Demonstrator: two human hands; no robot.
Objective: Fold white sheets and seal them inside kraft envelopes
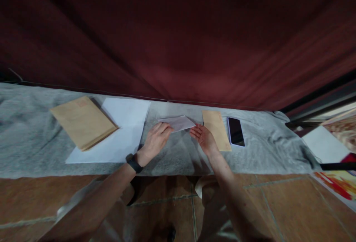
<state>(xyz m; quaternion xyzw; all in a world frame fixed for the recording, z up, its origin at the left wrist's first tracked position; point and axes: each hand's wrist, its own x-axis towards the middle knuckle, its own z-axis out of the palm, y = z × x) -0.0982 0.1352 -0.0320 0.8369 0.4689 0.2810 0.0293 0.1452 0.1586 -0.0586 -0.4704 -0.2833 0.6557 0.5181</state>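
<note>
A folded sheet of white paper [179,123] is held up between both hands over the grey cloth. My left hand [157,137], with a dark watch on its wrist, pinches the paper's near left edge. At the paper's right end, the fingertips of my right hand [204,137] close on the edge. Just right of that hand lies a single brown envelope [217,130]. Off to the left, a stack of brown envelopes [83,121] rests partly on large white paper sheets [126,134].
A smartphone [236,131] with a dark screen lies right of the single envelope. Grey cloth [267,145] covers the narrow surface, and a dark red curtain [178,42] hangs behind it. Printed papers [338,184] are at the far right. Tiled floor [278,205] shows below.
</note>
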